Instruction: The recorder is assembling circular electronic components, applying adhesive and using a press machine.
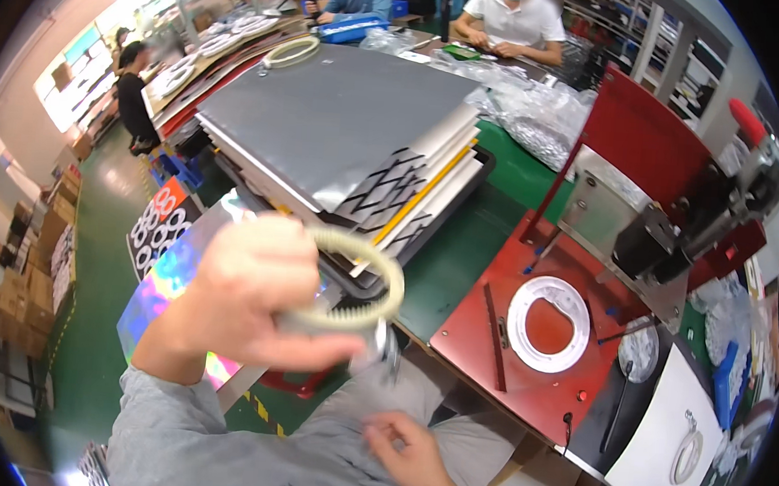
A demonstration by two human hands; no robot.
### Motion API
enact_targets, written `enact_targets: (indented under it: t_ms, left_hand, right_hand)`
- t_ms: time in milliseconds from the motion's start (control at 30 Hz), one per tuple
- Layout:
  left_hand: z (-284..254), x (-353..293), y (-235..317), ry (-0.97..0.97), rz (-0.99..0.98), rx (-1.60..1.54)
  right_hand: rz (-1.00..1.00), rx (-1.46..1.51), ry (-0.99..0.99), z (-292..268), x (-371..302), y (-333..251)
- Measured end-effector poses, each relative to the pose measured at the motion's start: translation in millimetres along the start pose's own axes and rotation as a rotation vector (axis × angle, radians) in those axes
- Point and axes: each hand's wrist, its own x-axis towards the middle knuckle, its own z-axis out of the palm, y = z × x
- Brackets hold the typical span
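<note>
Raised in front of me, my left hand (255,297) is closed on a cream ring (393,288) with a ridged inner edge. A shiny metal piece (385,351) hangs beneath the ring, blurred by motion. My right hand (412,457) rests low over my lap, its fingers loosely bent and apart, with nothing visible in them. To the right, a white ring-shaped part (527,345) lies flat on the red base plate (464,339) of a hand press. The press's lever has a red handle (747,122).
A grey-topped stack of sheets (335,113) stands ahead, with another cream ring (291,52) on its far corner. Clear plastic bags (543,118) lie behind the press. A white sheet (664,443) carries a ring with a chain (687,455). Several people work farther back.
</note>
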Motion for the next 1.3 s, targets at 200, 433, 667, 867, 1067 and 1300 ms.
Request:
enact_targets:
  t_ms: [200, 433, 667, 867, 1067, 1300]
  left_hand:
    - [91.0, -24.1, 6.7, -0.489, -0.145, -0.338]
    - [179.8, -86.7, 11.5, -1.019, -1.11, -0.982]
    - [208.4, -100.6, 34.5, -0.485, -1.695, -1.515]
    - [218.1, -97.8, 25.2, -0.231, -0.7, -0.817]
    - [191.9, -48.5, 24.3, -0.373, -0.375, -1.079]
    - [187.7, -58.1, 45.7, -0.302, -0.389, -1.312]
  right_hand:
    - [-0.117, -0.05, -0.411, 15.6, -2.6, -12.9]
    - [-0.047, -0.208, -0.133, 25.2, -6.8, 32.1]
    - [0.171, -0.075, -0.03, 15.9, -23.8, 22.1]
    - [0.025, 0.04, 0.294, -25.2, -29.1, 1.3]
    - [-0.172, 0.164, 0.377, -76.4, -32.0, -40.3]
    - [-0.366, 0.503, 0.363, -85.1, -35.9, -41.3]
